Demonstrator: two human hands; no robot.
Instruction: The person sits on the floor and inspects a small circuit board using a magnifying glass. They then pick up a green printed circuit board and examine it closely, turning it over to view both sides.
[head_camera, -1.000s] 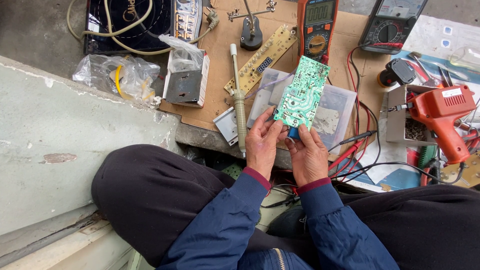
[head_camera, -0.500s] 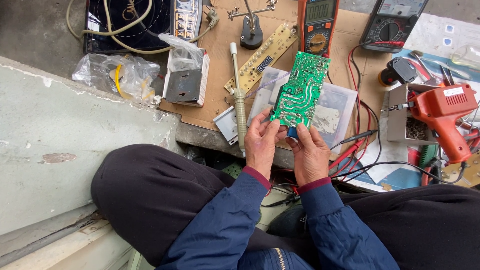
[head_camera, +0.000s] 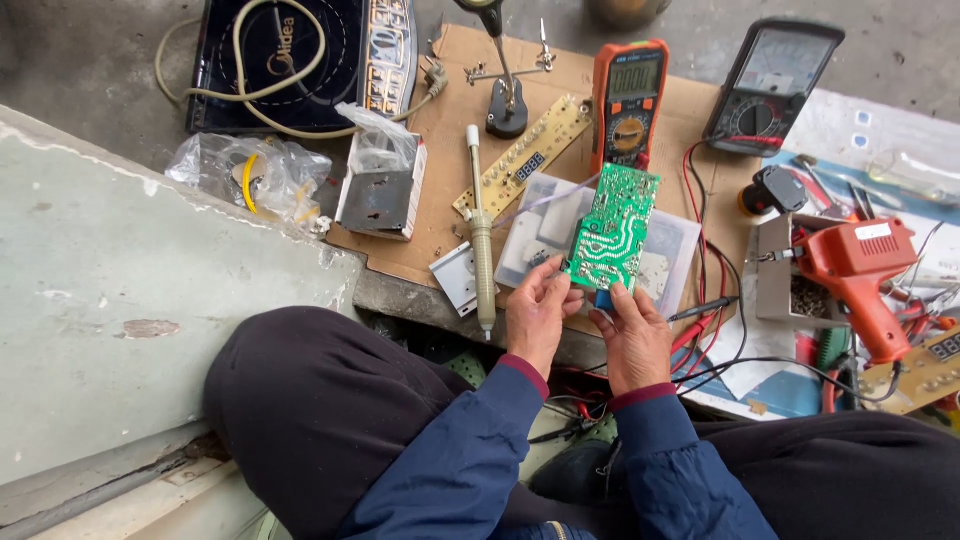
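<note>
Both hands grip the near end of a green circuit board (head_camera: 612, 228), trace side up and tilted away from the viewer. The left hand (head_camera: 535, 312) pinches its near left corner between thumb and fingers; the right hand (head_camera: 632, 335) closes on a blue component at its near edge. Beneath the board lies a clear plastic box (head_camera: 672, 262) on brown cardboard (head_camera: 440, 195). Just left rests a soldering iron (head_camera: 482, 250); beyond stands an orange multimeter (head_camera: 628, 100). Well to the right lies an orange soldering gun (head_camera: 862, 270).
</note>
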